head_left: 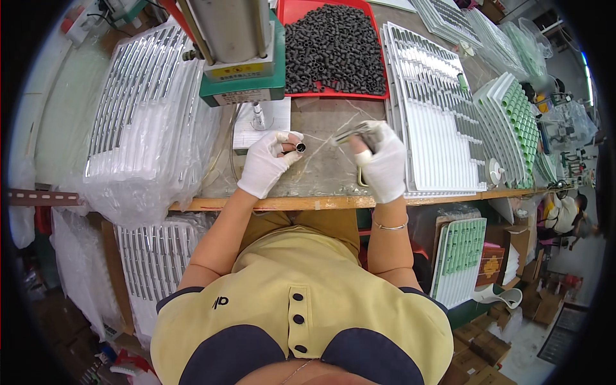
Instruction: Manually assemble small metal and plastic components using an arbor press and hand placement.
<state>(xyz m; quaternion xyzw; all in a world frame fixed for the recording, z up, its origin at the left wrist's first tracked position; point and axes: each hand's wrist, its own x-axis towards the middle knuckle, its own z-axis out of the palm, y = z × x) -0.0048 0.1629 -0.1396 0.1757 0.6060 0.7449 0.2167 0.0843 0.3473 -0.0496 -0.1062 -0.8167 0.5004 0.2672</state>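
My left hand (266, 163), in a white glove with some bare fingertips, is closed on a short silver tube (300, 147) whose round dark end faces up. To its right my right hand (383, 163), gloved the same way, is closed round several slim silver tubes (350, 133) that stick out leftward and look smeared. Just beyond my left hand, a metal post (258, 117) stands on the white base (244, 136) of a press (242, 82) with a green head. At the back, a red tray (378, 19) holds a heap of small black fittings (333, 51).
Plastic-wrapped white trays of silver tubes (138, 96) are stacked at left. More white ribbed trays (430, 138) lie at right, beside trays of green pieces (516, 112). The bench's wooden front edge (308, 203) runs below my hands. Cardboard boxes (481, 346) sit on the floor.
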